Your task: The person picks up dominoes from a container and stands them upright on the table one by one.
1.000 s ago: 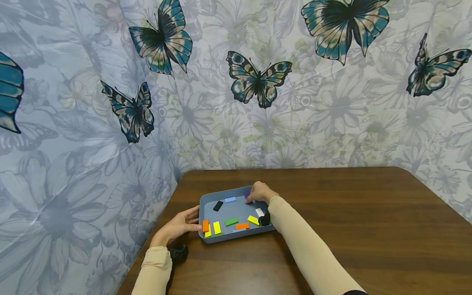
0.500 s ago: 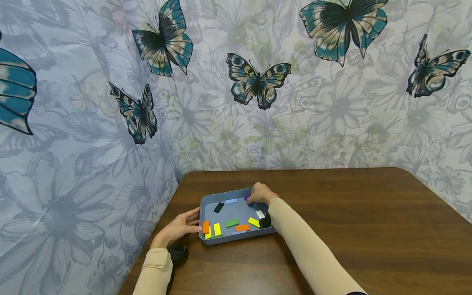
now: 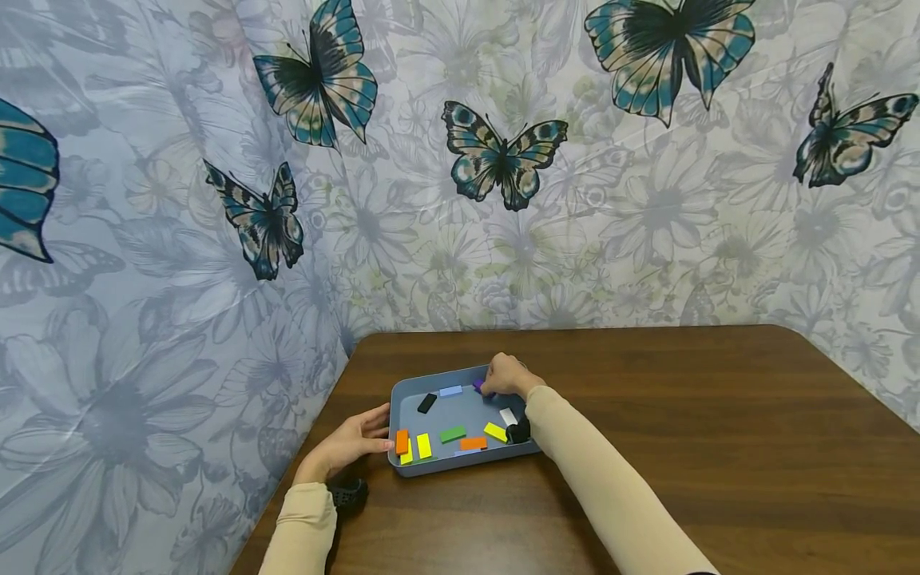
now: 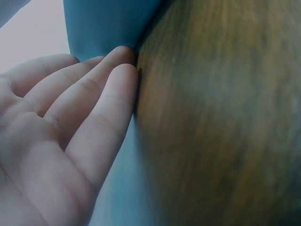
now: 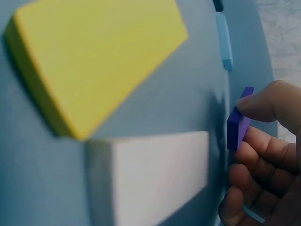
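A shallow blue-grey tray (image 3: 467, 411) sits on the table with several small coloured blocks inside. My left hand (image 3: 350, 441) rests its straight fingers against the tray's left side; in the left wrist view those fingers (image 4: 123, 77) touch the tray's outer wall. At the far right corner of the tray, my right hand (image 3: 509, 375) pinches a purple block (image 5: 241, 122) between thumb and fingertips. The right wrist view shows this block held tilted near the tray's far wall. Closest to the right wrist lie a white block (image 5: 155, 174) and a yellow block (image 5: 94, 61).
Along the far wall lies a light blue block (image 3: 450, 391), with a black block (image 3: 427, 403) to its left. Green (image 3: 453, 434) and orange (image 3: 473, 443) blocks lie toward the near wall. Orange and yellow (image 3: 424, 446) ones crowd the left end. The brown table (image 3: 683, 431) extends rightward.
More of the purple block shows beside my right fingers than a second ago, and it is turned slightly. My left hand stays against the tray.
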`<state>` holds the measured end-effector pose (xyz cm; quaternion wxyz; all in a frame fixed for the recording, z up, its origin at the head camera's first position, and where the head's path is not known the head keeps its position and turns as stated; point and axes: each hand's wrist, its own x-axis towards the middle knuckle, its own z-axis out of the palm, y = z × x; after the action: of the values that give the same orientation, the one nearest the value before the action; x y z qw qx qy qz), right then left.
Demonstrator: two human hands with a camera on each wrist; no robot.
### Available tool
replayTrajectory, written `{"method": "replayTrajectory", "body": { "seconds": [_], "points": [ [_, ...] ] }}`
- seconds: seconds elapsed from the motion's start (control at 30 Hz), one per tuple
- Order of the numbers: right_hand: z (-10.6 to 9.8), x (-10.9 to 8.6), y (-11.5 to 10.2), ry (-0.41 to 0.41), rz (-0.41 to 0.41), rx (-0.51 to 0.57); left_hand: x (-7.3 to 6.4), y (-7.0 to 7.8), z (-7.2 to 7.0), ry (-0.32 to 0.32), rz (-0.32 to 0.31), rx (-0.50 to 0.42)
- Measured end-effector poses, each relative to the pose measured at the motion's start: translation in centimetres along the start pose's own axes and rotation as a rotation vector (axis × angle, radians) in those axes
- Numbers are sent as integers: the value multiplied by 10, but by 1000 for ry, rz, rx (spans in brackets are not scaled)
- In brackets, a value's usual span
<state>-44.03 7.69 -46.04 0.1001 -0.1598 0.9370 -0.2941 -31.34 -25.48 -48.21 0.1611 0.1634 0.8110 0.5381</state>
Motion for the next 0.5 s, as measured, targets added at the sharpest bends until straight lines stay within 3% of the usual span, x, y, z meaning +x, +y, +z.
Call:
{"method": "replayTrajectory", "body": {
  "seconds": [0.27, 0.5],
  "points": [
    [-19, -11, -12, -3, -91, 97, -3, 2, -2, -2, 25, -11],
    [-35, -26, -12, 8, -137, 212, -4, -3, 1, -34, 0, -73]
  ]
}}
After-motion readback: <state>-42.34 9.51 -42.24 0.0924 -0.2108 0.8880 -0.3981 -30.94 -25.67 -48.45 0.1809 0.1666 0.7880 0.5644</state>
